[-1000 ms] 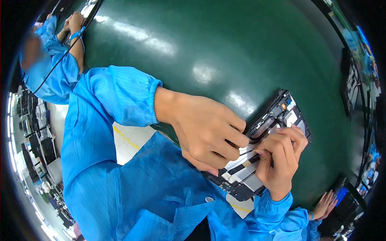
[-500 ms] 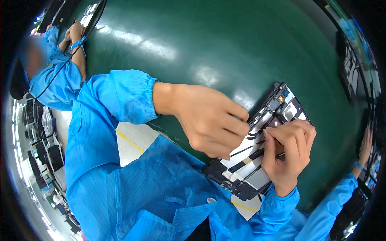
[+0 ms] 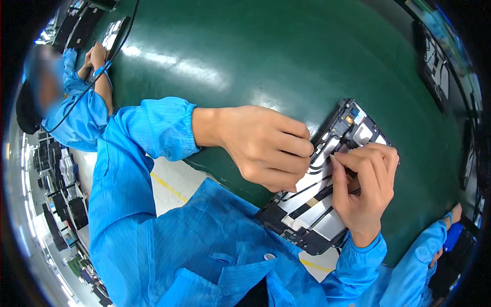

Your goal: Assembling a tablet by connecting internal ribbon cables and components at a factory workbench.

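An opened flat electronic device [image 3: 319,225] lies tilted at the near edge of the green table, with a black frame, silver-white panels and thin black cables [image 3: 318,170]. Over its left edge hangs my left hand [image 3: 268,148], palm down, the fingers curled in and their tips hidden. My right hand [image 3: 365,189] rests on the device's right part. Its thumb and index finger are pinched together near the cables, and whatever lies between them is too small to make out. Small orange and blue parts [image 3: 351,116] show at the device's far corner.
On the left a co-worker in blue [image 3: 76,112] works on another device [image 3: 115,35], near a hanging black cable [image 3: 128,36]. More opened devices [image 3: 437,69] stand at the right. Another person's blue sleeve [image 3: 417,261] reaches in at the lower right. The green table [image 3: 276,51] spreads ahead.
My left hand has drawn slightly left, baring more of the cables. My right hand stays pinched in nearly the same place. The arm at the lower right has lowered.
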{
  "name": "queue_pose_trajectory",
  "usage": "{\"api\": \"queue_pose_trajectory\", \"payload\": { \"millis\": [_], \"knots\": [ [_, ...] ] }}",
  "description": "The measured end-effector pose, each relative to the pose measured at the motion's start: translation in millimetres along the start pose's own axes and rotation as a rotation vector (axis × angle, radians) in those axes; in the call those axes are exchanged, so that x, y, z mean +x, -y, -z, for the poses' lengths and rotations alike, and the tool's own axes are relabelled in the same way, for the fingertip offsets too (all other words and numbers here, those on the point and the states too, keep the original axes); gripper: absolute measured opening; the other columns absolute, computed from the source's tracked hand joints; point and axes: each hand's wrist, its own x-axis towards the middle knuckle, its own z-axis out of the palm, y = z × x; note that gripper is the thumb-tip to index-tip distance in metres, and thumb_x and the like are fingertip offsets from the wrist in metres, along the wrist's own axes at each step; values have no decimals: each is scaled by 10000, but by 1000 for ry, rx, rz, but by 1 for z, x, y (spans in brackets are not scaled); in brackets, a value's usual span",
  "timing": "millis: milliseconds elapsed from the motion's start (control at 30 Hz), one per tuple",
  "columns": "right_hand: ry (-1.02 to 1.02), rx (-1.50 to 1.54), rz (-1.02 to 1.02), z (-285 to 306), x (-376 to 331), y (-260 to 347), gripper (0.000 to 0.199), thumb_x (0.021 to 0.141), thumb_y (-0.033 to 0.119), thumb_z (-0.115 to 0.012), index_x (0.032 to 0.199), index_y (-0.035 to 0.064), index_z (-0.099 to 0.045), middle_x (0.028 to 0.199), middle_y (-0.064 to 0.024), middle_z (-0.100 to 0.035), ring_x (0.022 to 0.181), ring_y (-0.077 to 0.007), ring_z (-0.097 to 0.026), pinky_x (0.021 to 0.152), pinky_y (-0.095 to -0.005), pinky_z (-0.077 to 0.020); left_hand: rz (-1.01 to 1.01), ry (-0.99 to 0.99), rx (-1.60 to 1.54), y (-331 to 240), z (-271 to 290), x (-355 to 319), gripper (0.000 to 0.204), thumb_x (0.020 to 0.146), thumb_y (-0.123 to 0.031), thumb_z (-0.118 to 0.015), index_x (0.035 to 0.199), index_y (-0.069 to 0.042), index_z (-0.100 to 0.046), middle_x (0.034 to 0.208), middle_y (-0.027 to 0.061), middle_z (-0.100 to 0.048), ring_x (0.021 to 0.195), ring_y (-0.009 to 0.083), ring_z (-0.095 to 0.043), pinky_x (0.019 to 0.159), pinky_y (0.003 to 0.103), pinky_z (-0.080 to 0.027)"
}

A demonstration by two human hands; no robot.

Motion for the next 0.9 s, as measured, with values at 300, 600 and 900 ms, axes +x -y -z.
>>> {"api": "queue_pose_trajectory", "payload": {
  "millis": [300,600,900],
  "knots": [
    [4,8,-32,10,-9,-7,239,739,-19,-901,934,77,-804,930,-51,-721,968,-301,-655,891,-428,-491,-96,25,-64,7,-9,10,296,1049,-215,-736,876,21,-775,924,152,-771,862,291,-747,843,444,-648],
    [-16,-20,-103,12,4,-5,226,763,-24,-918,942,70,-818,930,-57,-753,982,-300,-660,898,-416,-531,-236,-39,-89,21,-11,7,360,1067,-203,-706,765,-8,-728,856,171,-735,833,323,-732,813,480,-621],
    [4,-79,-102,8,14,-7,244,760,-38,-922,969,59,-841,943,-55,-776,955,-286,-652,879,-406,-532,-139,-107,-140,25,-23,6,323,1008,-200,-776,759,-7,-706,816,153,-667,826,352,-683,770,497,-576]
  ]
}}
